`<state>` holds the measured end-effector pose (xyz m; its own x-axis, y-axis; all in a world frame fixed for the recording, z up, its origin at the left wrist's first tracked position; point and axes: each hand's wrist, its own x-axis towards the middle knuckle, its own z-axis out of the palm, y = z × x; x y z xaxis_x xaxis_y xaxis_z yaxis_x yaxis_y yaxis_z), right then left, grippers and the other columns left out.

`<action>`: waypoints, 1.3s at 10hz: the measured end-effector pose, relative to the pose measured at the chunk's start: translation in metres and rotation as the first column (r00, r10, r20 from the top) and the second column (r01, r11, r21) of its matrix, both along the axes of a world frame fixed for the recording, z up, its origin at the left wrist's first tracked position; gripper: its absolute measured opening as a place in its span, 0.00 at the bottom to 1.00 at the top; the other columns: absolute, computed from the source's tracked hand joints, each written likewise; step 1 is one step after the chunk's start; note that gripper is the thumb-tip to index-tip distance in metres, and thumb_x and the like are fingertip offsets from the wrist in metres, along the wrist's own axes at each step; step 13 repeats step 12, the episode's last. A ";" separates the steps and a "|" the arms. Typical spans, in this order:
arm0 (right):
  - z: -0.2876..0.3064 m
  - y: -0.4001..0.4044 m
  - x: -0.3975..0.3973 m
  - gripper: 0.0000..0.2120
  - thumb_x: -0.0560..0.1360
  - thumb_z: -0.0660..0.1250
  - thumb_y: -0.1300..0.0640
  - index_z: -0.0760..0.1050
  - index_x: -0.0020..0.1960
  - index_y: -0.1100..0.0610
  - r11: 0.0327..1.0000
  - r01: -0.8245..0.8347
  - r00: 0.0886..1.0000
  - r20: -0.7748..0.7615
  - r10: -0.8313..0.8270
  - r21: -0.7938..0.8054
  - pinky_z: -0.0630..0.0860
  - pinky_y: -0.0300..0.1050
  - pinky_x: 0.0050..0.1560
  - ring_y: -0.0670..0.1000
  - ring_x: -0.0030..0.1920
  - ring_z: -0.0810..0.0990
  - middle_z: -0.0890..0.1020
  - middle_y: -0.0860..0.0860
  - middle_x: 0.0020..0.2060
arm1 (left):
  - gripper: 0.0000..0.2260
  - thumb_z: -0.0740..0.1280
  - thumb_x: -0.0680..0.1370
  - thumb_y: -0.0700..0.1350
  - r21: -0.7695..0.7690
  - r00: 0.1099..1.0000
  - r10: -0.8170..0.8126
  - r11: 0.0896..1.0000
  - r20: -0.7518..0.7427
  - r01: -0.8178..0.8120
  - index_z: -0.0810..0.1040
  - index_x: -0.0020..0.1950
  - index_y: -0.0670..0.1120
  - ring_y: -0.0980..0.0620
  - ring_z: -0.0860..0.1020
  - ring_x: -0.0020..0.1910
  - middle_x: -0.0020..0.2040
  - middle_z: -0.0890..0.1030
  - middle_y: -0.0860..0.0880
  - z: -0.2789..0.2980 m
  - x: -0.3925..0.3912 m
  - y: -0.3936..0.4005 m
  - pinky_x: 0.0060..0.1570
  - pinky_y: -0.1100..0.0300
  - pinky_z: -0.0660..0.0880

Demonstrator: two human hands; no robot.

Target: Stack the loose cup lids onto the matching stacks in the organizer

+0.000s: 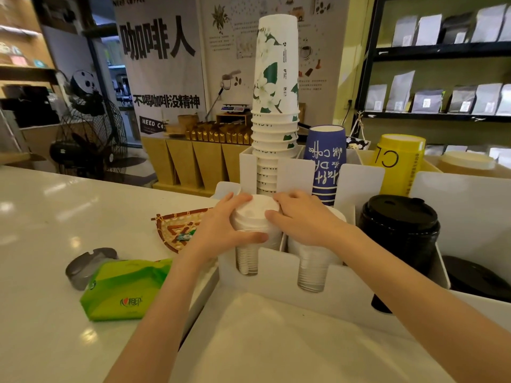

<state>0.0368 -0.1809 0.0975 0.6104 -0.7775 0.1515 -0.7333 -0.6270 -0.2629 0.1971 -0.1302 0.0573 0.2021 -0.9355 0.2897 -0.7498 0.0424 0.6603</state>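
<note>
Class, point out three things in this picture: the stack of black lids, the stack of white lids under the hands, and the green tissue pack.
black lid stack [401, 217]: head view, top lid's surface.
white lid stack [255, 210]: head view, top lid between the hands.
green tissue pack [124, 288]: head view, top face.

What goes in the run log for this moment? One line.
left hand + right hand | gripping white plastic lid stack | leftmost slot, white organizer | black lid stack untouched
</note>
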 end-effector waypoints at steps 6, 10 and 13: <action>-0.007 -0.003 -0.001 0.22 0.76 0.50 0.44 0.69 0.62 0.56 0.987 -0.042 0.996 -0.086 0.029 -0.156 0.64 0.54 0.62 0.55 0.60 0.70 0.76 0.56 0.59 | 0.34 0.71 0.64 0.59 -0.008 0.953 -0.025 1.000 0.303 0.029 0.66 0.68 0.53 0.53 0.54 0.72 0.71 0.65 0.54 0.003 0.000 0.001 0.71 0.50 0.51; -0.005 0.002 -0.003 0.20 0.78 0.49 0.48 0.73 0.57 0.57 0.927 -0.125 0.977 -0.204 0.054 -0.355 0.66 0.51 0.62 0.54 0.58 0.70 0.77 0.54 0.56 | 0.42 0.70 0.68 0.53 0.285 0.919 -0.147 0.958 0.367 0.039 0.46 0.73 0.55 0.51 0.41 0.75 0.76 0.45 0.56 0.014 0.001 0.008 0.72 0.44 0.45; 0.029 0.032 -0.042 0.16 0.77 0.55 0.57 0.69 0.64 0.52 0.962 -0.135 0.975 0.141 0.172 -0.235 0.66 0.41 0.61 0.47 0.62 0.69 0.75 0.49 0.62 | 0.41 0.71 0.67 0.52 0.162 0.945 -0.109 0.985 0.307 0.061 0.50 0.73 0.54 0.51 0.46 0.75 0.77 0.50 0.53 0.022 -0.009 0.012 0.72 0.48 0.48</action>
